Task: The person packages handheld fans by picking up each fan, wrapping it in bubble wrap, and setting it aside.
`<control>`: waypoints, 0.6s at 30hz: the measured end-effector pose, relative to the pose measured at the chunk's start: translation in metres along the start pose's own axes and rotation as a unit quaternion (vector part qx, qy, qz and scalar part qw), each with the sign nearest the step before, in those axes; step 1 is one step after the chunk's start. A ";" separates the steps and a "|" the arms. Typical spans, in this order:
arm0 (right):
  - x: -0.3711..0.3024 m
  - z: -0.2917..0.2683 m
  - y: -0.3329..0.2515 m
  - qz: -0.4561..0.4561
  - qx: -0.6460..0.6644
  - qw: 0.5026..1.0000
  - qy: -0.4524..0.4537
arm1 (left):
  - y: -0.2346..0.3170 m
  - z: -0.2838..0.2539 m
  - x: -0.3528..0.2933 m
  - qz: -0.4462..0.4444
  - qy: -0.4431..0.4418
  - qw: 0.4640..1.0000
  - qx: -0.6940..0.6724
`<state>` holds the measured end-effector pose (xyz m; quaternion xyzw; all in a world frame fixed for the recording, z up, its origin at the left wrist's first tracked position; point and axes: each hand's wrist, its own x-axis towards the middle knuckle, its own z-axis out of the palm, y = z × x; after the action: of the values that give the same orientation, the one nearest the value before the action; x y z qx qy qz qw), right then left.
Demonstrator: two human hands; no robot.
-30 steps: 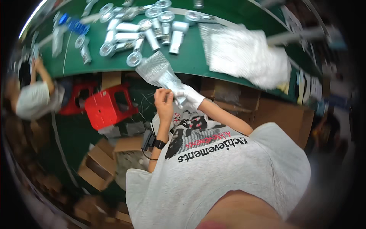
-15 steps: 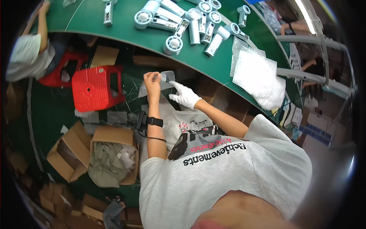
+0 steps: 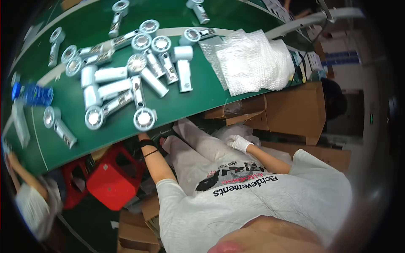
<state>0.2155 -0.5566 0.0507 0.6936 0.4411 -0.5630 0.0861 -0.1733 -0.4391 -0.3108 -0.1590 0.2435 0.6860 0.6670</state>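
Note:
My left forearm, with a black band round the wrist, reaches up to the table's front edge. Only a sliver of my left hand [image 3: 143, 136] shows there, just below a pale blue handheld fan [image 3: 144, 119]; its fingers are hidden. My right hand [image 3: 239, 144], in a white glove, is low beside my lap, against a crumpled clear plastic bag [image 3: 249, 131]. Its fingers are too small and blurred to tell whether they grip the bag. Several more handheld fans [image 3: 110, 75] lie in a loose heap on the green table [image 3: 211, 99].
Bubble-wrap sheets [image 3: 253, 63] are stacked at the table's right. A blue-capped bottle [image 3: 36, 93] lies at the left. Below the table are a large carton [image 3: 295, 111] and a red stool [image 3: 114, 181]. Another person's sleeve [image 3: 33, 206] shows at lower left.
The view has swung up toward the table. My hands, earlier close together by a small clear bag, have moved apart: left to the table edge, right down beside my lap.

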 end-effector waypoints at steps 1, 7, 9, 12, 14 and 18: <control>-0.015 -0.008 -0.012 0.035 -0.023 0.999 -0.015 | 0.006 -0.045 -0.015 -0.033 -0.029 0.999 -0.030; -0.035 -0.107 -0.152 -0.100 0.024 0.949 -0.298 | 0.027 -0.068 0.023 -0.136 -0.177 0.919 -0.324; -0.013 -0.164 -0.221 -0.242 0.099 0.941 -0.215 | 0.040 -0.047 0.000 -0.139 -0.060 0.849 -0.507; 0.080 -0.241 -0.259 -0.308 0.068 0.936 0.156 | 0.033 0.018 -0.046 -0.123 0.116 0.668 -0.725; 0.162 -0.274 -0.293 -0.199 -0.011 0.908 0.368 | 0.043 0.045 -0.187 -0.081 0.207 0.504 -0.834; 0.257 -0.346 -0.278 -0.093 -0.110 0.914 0.379 | 0.016 0.185 -0.216 0.352 0.293 -0.079 -0.886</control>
<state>0.2564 -0.0451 0.0576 0.7972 0.5620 -0.2109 -0.0644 -0.1561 -0.5185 -0.0377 0.6935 0.3755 -0.3493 0.5060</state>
